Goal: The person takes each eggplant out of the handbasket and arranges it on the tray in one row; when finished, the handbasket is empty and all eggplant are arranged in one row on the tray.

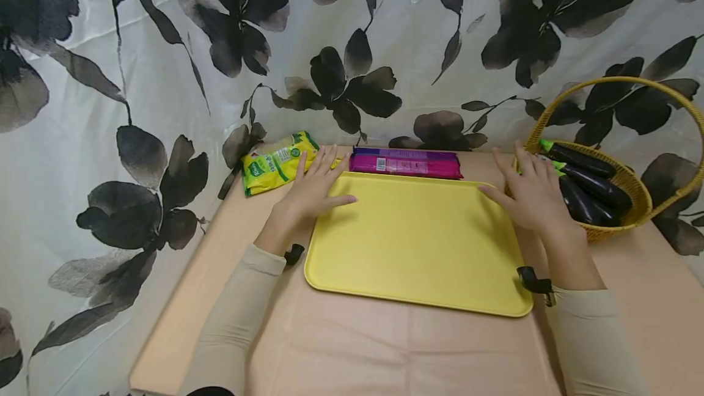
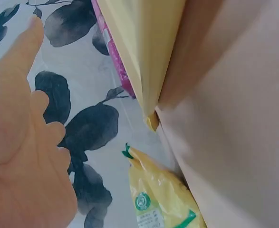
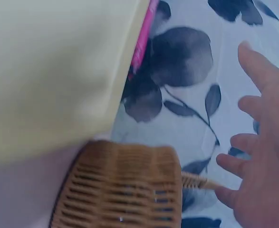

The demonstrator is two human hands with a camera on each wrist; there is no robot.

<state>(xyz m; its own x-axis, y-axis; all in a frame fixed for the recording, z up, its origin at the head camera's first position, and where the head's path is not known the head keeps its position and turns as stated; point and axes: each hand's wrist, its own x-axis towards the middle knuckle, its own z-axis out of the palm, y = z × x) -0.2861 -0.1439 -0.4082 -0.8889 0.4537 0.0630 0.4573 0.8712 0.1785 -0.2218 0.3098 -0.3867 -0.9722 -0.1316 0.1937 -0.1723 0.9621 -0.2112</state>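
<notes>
A yellow rectangular tray (image 1: 418, 243) lies on the table between both hands. My left hand (image 1: 310, 191) is spread above its far left corner, fingers straight and holding nothing. Over by the tray's far right corner, my right hand (image 1: 530, 197) is likewise spread, beside the wicker basket (image 1: 643, 194). Several dark eggplants (image 1: 596, 185) with green stems lie in that basket. In the left wrist view, the left hand (image 2: 25, 142) appears apart from the tray's edge (image 2: 151, 61). The right wrist view shows the right hand (image 3: 265, 142) with fingers extended and nothing in its grasp.
A yellow-green plastic packet (image 1: 275, 165) lies past the tray's far left corner. Behind the tray's far edge sits a purple and pink packet (image 1: 407, 165). A floral curtain (image 1: 330, 29) hangs behind the table (image 1: 352, 347). The basket's tall handle (image 1: 621, 80) arches upward.
</notes>
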